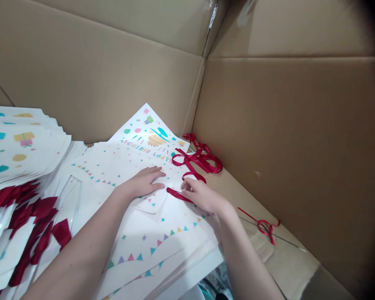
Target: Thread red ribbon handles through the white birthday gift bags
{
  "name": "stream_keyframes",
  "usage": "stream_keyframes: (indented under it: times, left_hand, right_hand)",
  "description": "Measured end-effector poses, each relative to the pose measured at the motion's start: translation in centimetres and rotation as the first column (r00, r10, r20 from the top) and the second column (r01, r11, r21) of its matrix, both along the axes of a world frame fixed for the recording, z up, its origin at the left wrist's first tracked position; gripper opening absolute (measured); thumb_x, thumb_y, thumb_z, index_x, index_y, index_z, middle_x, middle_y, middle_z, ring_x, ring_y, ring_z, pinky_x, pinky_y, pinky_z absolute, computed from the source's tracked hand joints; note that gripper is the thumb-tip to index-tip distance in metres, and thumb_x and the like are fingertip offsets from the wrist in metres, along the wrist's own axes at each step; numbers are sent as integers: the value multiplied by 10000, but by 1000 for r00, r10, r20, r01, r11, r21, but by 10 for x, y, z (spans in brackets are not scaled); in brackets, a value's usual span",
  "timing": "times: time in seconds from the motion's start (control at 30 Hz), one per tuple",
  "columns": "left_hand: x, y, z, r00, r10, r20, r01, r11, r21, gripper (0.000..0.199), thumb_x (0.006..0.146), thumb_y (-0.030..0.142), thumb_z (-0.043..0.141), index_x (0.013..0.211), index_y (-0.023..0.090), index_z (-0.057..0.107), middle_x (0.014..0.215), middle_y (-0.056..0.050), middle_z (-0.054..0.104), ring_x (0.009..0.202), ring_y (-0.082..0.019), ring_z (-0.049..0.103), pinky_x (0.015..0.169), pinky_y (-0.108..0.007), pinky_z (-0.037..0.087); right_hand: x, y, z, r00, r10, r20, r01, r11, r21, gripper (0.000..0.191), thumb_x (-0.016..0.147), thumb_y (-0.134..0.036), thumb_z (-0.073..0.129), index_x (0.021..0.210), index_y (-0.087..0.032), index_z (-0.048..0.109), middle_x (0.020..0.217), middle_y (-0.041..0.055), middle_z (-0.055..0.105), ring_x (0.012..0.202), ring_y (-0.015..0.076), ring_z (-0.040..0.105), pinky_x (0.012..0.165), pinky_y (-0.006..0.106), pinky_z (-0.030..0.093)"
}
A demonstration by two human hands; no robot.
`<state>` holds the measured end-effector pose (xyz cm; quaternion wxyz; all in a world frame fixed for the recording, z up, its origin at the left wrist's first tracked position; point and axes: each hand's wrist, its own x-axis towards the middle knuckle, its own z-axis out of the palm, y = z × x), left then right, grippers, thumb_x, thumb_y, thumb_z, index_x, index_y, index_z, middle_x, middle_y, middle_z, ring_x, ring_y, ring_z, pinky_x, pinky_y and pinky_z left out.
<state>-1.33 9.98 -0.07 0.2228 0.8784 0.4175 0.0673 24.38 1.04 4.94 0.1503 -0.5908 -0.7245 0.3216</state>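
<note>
My left hand (142, 183) lies flat and open on a white paper gift bag (162, 237) printed with pastel bunting and stars, holding nothing. A "HAPPY BIRTHDAY" print with a cake shows on the bag's upper end. My right hand (201, 196) has its fingers curled on a dark red satin ribbon (178, 195). Further ribbon loops lie in a loose tangle (203, 160) on the bag's far corner. The hands hide the middle of the bag.
A stack of printed white bags with red ribbon (25, 154) lies to the left. Cardboard box walls (293, 125) rise behind and to the right. A short red ribbon scrap (264, 225) and a thin dark wire lie on the cardboard floor at right.
</note>
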Motion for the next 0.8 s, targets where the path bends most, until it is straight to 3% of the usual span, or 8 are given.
stream_keyframes:
  times: [0.2, 0.33, 0.57, 0.8]
  left_hand:
    - [-3, -1, 2, 1000, -6, 23, 5, 1000, 17, 674, 926, 694, 465, 1454, 280, 530, 1647, -96, 326, 1536, -326, 243, 1244, -494, 222]
    - [-3, 0, -1, 1000, -17, 20, 16, 998, 56, 638, 934, 662, 473, 1442, 283, 539, 1633, -78, 360, 1528, -320, 261, 1244, -453, 230]
    - [-2, -3, -1, 999, -20, 38, 17, 996, 87, 605, 936, 633, 484, 1415, 272, 565, 1593, -77, 423, 1495, -320, 321, 1218, -428, 268]
    - [-1, -4, 1, 999, -18, 35, 14, 994, 105, 587, 932, 591, 512, 1404, 250, 584, 1561, -86, 467, 1465, -318, 371, 1199, -407, 299]
  right_hand:
    - [36, -40, -2, 993, -54, 109, 53, 999, 13, 150, 936, -305, 492, 948, -212, 609, 953, 57, 670, 874, 216, 591, 747, 316, 417]
    - [41, -52, -9, 987, -98, 125, 91, 994, 58, 209, 955, -316, 458, 931, -219, 642, 978, 56, 688, 904, 220, 606, 784, 324, 423]
    - [22, -43, -14, 996, -56, 70, 48, 992, 114, 177, 938, -260, 469, 881, -212, 629, 927, 45, 699, 843, 196, 614, 758, 300, 432]
    - [-4, -20, -15, 996, -7, 88, -9, 984, 180, 187, 919, -170, 471, 887, -196, 654, 960, 67, 706, 898, 196, 622, 776, 290, 432]
